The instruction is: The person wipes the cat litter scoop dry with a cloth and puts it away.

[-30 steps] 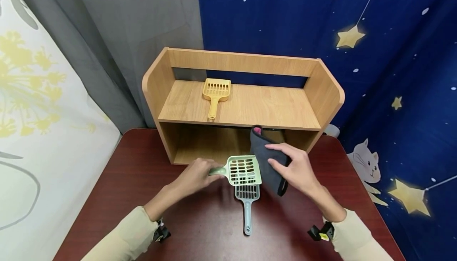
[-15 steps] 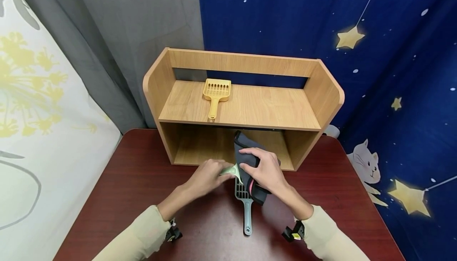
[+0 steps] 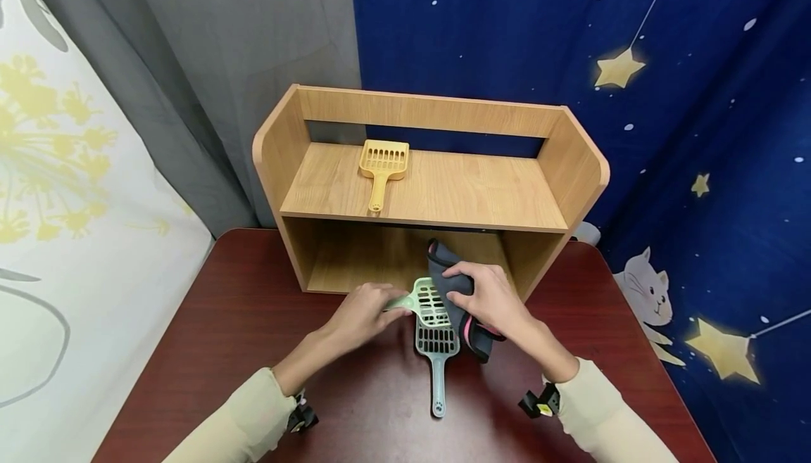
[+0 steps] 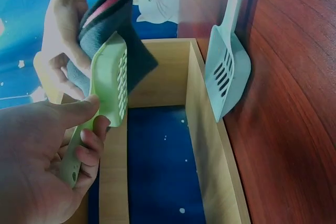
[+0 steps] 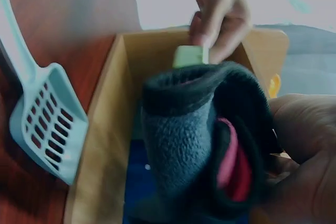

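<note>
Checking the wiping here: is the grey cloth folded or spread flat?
Folded. The grey cloth is doubled over in the right hand, its pink inner side showing, against the green scoop.

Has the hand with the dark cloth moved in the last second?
Yes. The right hand with the dark cloth has come left, toward the green scoop, judged against the wooden shelf, which stayed put.

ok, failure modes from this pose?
The left hand holds the green scoop only by its thin handle, so pressure from the dark cloth in the right hand could twist it loose. The blue scoop lies on the table right under them and may get knocked.
</note>
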`<state>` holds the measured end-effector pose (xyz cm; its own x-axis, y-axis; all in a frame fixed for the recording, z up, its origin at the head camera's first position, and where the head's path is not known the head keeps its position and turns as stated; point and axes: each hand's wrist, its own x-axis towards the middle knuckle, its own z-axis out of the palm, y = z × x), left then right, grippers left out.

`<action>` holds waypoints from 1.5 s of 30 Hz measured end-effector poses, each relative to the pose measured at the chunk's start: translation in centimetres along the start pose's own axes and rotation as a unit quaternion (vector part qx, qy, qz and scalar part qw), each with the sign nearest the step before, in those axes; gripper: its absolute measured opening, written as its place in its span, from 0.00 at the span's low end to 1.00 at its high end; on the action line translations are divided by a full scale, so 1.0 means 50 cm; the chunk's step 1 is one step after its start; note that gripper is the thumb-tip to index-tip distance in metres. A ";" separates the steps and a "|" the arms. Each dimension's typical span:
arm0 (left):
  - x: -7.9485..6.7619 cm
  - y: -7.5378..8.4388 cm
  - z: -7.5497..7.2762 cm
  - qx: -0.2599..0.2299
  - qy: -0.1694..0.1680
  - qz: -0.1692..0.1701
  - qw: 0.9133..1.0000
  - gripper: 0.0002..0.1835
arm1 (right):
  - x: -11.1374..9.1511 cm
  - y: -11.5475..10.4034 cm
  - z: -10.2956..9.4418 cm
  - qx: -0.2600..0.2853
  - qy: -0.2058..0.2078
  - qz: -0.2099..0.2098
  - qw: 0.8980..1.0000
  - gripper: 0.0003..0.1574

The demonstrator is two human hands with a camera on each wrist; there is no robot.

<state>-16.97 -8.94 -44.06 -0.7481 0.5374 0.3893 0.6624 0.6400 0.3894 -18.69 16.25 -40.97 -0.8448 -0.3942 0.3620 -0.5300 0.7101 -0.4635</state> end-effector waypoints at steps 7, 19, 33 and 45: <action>0.007 0.001 0.002 -0.007 0.008 0.000 1.000 0.15 | 0.007 -0.023 0.009 0.016 -0.001 0.018 1.000 0.19; 0.017 0.007 0.010 -0.018 0.008 -0.004 1.000 0.13 | 0.024 -0.052 0.030 0.078 0.053 0.006 0.996 0.19; 0.004 -0.004 -0.007 -0.014 0.020 -0.010 1.000 0.16 | 0.002 0.007 -0.017 0.030 0.042 0.013 0.999 0.20; -0.007 -0.025 -0.015 -0.026 0.017 0.007 0.999 0.15 | -0.019 0.049 -0.068 0.115 0.061 0.072 0.989 0.19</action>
<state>-17.51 -10.35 -44.04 -0.7375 0.5263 0.4232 0.6747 0.6028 0.4261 -18.95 20.36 -39.69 -0.9052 -0.2148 0.3667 -0.4189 0.5967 -0.6844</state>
